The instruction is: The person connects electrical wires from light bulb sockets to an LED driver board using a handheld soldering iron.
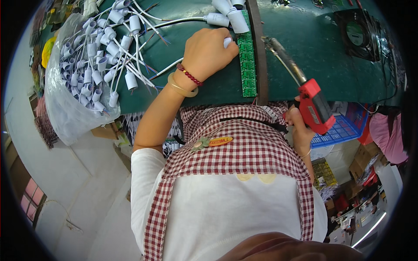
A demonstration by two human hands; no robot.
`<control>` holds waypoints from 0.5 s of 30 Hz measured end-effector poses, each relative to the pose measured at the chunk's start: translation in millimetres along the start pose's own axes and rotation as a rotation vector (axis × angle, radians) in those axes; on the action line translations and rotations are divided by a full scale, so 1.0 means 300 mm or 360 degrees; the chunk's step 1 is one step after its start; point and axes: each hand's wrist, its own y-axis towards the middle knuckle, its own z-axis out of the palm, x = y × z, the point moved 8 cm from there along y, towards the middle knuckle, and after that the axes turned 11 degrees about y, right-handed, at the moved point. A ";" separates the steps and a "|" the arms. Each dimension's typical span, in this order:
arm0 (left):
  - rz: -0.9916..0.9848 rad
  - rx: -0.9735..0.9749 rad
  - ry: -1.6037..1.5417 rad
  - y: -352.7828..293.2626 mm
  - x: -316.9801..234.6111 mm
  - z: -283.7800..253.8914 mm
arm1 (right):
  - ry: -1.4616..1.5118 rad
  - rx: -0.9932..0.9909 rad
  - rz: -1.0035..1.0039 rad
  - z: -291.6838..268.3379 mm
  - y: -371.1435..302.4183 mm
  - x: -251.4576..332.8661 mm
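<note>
My left hand [209,51], with a red bead bracelet and a pale bangle on the wrist, is closed around a white lamp socket [227,42]. Only a little of that socket shows between the fingers. Right beside the fingertips lies a strip of green circuit boards [247,71] along a dark bar [261,69]. In my right hand [299,128], near the table's front edge, is a red soldering gun [314,106]. Its metal barrel slants up and left, the tip over the table right of the bar and apart from the boards.
A clear plastic bag [65,115] and a heap of white wired sockets [93,65] fill the left side. More sockets [237,21] stand at the strip's far end. A black fan [358,35] is at the right, with a blue basket [348,130] below the table edge.
</note>
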 end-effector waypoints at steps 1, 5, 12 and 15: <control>0.0001 0.0018 0.0000 0.002 -0.007 0.004 | -0.0014 -0.0021 -0.0015 -0.011 0.005 0.015; -0.0026 0.0074 -0.0038 -0.016 0.008 0.006 | 0.0315 -0.0145 -0.0414 -0.102 0.066 0.175; -0.0024 0.0107 0.0000 -0.042 0.008 0.015 | 0.0489 -0.0597 -0.1207 -0.392 0.140 0.434; -0.0034 0.0073 -0.0004 -0.032 0.005 0.013 | 0.0405 -0.0725 -0.1210 -0.492 0.258 0.425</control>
